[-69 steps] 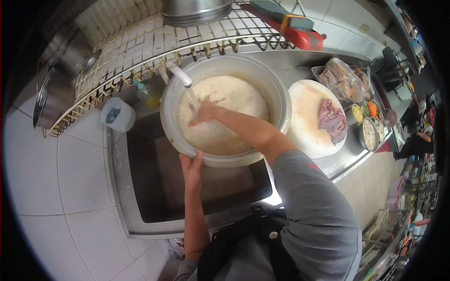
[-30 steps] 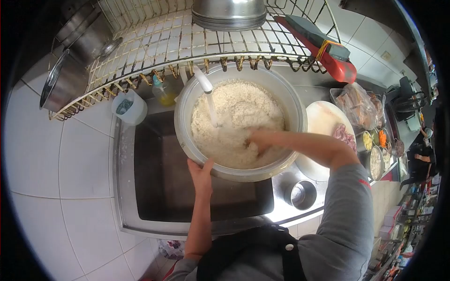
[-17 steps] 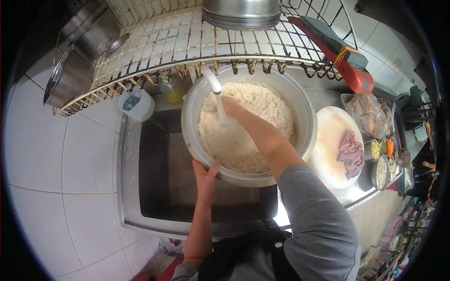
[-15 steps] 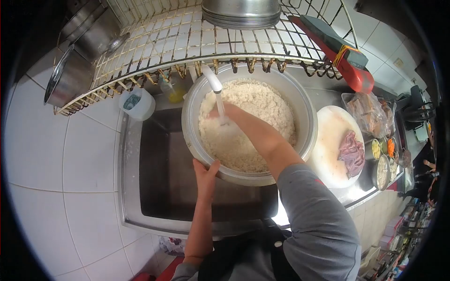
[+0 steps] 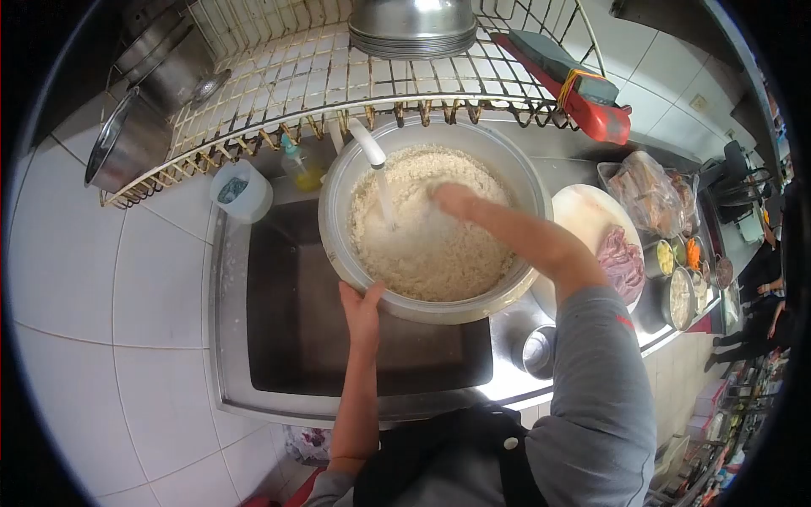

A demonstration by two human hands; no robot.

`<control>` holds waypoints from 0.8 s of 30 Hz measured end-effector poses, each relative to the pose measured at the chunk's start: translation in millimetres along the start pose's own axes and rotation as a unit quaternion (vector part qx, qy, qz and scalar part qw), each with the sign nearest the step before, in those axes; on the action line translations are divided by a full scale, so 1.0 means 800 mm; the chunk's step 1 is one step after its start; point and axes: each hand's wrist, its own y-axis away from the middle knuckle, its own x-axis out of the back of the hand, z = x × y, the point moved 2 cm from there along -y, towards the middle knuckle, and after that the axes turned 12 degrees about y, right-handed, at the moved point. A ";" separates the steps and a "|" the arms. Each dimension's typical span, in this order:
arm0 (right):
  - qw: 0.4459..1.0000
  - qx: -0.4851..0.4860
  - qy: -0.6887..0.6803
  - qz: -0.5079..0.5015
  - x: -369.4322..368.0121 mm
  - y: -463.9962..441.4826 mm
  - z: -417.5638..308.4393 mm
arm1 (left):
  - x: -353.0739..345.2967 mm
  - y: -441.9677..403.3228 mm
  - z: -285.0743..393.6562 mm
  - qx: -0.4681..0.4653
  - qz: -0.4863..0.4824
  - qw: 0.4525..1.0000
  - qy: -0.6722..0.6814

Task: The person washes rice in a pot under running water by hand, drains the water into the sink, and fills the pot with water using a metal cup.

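Observation:
A large metal pot [image 5: 525, 173] full of wet white rice [image 5: 439, 275] rests over the sink's far side. Water runs from a white faucet [image 5: 369, 145] onto the rice. Against the pot's near left side is my left hand [image 5: 361, 317], gripping its outer wall with the thumb up and the other fingers partly hidden. My right hand [image 5: 456, 201] dips into the rice right of the water stream; its fingertips are buried and blurred.
The sink basin [image 5: 355, 355] lies below. Overhead hangs a wire rack [image 5: 287, 93] with stacked metal bowls [image 5: 412, 29]. To the right are a cutting board [image 5: 583, 207] with raw meat [image 5: 621, 264], a small metal bowl [image 5: 536, 351], bagged food [image 5: 650, 193] and several ingredient containers.
My right hand has moved through the rice from the faucet stream toward the right. My left hand stays on the pot. The view has shifted slightly, and the small metal bowl now shows.

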 end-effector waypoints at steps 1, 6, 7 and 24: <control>1.000 -0.016 0.005 -0.003 0.003 -0.002 0.021 | -0.001 0.001 -0.001 0.001 0.001 1.000 0.000; 0.980 0.002 -0.169 -0.103 -0.015 0.071 0.048 | -0.006 -0.003 -0.023 -0.081 0.095 0.991 -0.054; 0.970 0.006 -0.180 -0.165 -0.014 0.098 0.030 | -0.009 -0.002 -0.025 -0.078 0.095 0.991 -0.054; 0.990 0.069 0.121 0.000 0.002 -0.080 -0.150 | -0.034 0.006 -0.010 -0.068 0.150 0.986 0.013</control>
